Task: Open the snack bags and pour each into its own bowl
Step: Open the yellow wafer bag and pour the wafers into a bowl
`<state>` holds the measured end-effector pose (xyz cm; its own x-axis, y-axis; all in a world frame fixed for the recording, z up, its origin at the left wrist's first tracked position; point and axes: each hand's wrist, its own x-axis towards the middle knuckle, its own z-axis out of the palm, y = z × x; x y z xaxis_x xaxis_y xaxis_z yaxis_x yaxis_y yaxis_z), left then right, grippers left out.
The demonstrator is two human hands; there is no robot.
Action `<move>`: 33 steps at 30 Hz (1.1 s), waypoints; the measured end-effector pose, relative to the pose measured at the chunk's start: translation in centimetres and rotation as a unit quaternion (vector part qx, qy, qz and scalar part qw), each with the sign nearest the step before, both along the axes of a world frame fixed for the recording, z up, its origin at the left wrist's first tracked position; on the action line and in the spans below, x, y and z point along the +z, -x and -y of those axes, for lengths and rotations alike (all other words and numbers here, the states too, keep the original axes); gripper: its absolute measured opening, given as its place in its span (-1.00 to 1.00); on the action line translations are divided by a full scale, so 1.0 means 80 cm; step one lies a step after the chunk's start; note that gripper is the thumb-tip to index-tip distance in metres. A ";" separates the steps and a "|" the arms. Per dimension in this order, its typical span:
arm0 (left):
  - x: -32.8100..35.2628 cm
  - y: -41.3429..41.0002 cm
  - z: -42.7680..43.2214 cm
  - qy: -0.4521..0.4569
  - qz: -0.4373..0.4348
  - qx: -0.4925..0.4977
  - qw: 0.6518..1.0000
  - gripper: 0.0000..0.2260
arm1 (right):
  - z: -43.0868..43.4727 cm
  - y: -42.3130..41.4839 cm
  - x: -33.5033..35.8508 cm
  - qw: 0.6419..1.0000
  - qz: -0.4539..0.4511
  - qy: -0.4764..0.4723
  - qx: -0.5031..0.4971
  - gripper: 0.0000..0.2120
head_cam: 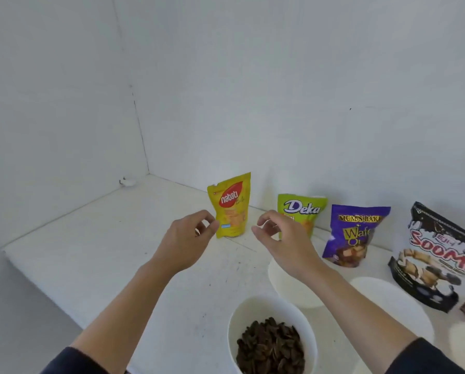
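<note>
Just before the upright yellow bag (231, 209), left hand (184, 241) and right hand (285, 238) hover, fingers loosely curled, gripping nothing; nearer, a bowl (253, 309) holds dark snacks (271, 344).

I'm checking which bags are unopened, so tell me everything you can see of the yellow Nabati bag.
The yellow Nabati bag is a glossy, plastic-looking stand-up pouch with a red oval logo in white letters and a small blue patch low on its left. It stands upright, slightly tilted, on the white counter near the back wall. Its top looks flat and closed. The left hand reaches its left edge with its fingertips; whether they touch is unclear.
</note>
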<state>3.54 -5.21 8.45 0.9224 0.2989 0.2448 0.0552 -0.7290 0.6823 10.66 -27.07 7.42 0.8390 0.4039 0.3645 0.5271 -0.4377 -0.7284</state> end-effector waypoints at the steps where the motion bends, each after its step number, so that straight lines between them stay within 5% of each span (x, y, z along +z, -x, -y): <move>1: -0.001 -0.016 -0.004 0.001 0.005 0.003 1.000 -0.86 | -0.005 -0.016 -0.001 1.000 0.003 0.002 -0.003 -0.90; 8: -0.009 -0.148 -0.059 -0.029 0.052 0.008 0.998 -0.90 | -0.077 -0.137 -0.002 0.999 0.015 0.040 -0.019 -0.80; 16: -0.026 -0.254 -0.110 -0.055 -0.017 -0.036 0.998 -0.80 | -0.158 -0.247 -0.006 0.994 0.020 0.080 -0.069 -0.65; 20: -0.035 -0.275 -0.116 -0.057 -0.096 -0.087 0.990 -0.74 | -0.172 -0.266 -0.024 0.981 -0.006 0.188 -0.047 -0.53; 27: -0.048 -0.273 -0.114 -0.082 -0.078 -0.128 0.985 -0.79 | -0.159 -0.247 -0.033 0.966 0.086 0.220 -0.108 -0.84; 33: -0.034 -0.241 -0.105 -0.080 -0.026 -0.120 0.989 -0.85 | -0.142 -0.213 -0.022 0.966 0.095 0.211 -0.118 -0.89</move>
